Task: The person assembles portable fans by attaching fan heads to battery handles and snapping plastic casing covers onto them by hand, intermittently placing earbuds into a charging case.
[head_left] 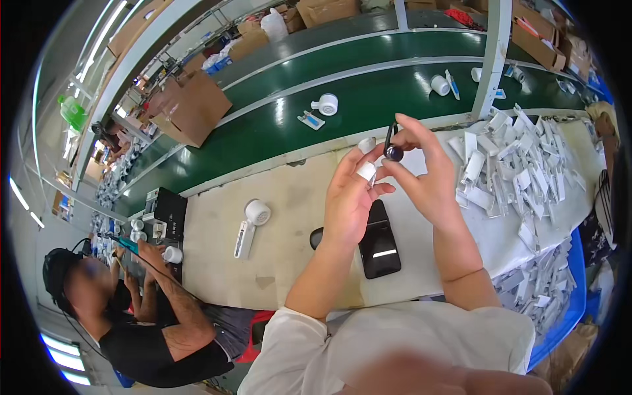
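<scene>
Right hand (421, 168) pinches a small black piece (394, 153) with a looped top between thumb and fingers, raised over the counter (214, 263). Left hand (352, 204) is half curled just beside it at about eight o'clock, with white covers (367, 172) on two fingertips (whether it grips the piece too, I cannot tell).

Taking the black piece as the dial's centre, with twelve at the far side, a flat black device (380, 247) lies at six, between the forearms. A white device with a round head (252, 227) rests at eight. The heap of white parts (513, 164) spreads at three, and a blue bin (578, 263) of similar parts stands at four. On the green belt (368, 82), a round-headed white unit (326, 104) sits at ten. Farther off, around eight, a co-worker (151, 309) in black holds a teal tool (125, 243).
</scene>
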Demonstrator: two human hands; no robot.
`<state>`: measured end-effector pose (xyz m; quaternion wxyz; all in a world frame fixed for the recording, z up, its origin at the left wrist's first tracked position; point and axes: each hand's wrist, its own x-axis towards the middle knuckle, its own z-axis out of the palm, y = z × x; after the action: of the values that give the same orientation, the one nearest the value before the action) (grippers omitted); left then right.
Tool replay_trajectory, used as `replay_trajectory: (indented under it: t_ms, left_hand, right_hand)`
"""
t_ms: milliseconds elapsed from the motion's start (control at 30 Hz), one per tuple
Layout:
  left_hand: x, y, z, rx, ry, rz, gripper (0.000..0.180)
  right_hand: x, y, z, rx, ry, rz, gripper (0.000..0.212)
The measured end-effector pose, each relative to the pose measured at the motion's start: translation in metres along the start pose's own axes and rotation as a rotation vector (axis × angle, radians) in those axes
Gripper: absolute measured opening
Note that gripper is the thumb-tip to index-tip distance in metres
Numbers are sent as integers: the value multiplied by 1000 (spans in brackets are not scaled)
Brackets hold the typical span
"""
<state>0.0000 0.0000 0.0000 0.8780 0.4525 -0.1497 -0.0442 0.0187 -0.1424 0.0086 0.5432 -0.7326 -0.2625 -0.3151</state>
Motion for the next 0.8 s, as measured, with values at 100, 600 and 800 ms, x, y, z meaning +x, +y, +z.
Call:
replay_trajectory:
  t_ms: [100, 600, 800]
  left_hand:
    - [2, -2, 0, 18, 40, 11, 43]
    - [4, -4, -3, -29, 99, 84, 33]
    - [4, -3, -8, -21, 129, 114, 33]
  right_hand:
    - [0, 0, 3, -17, 1, -13, 69]
    - [3, -1, 2, -62, -46, -174, 71]
    - [3, -4, 5, -85, -72, -211, 70]
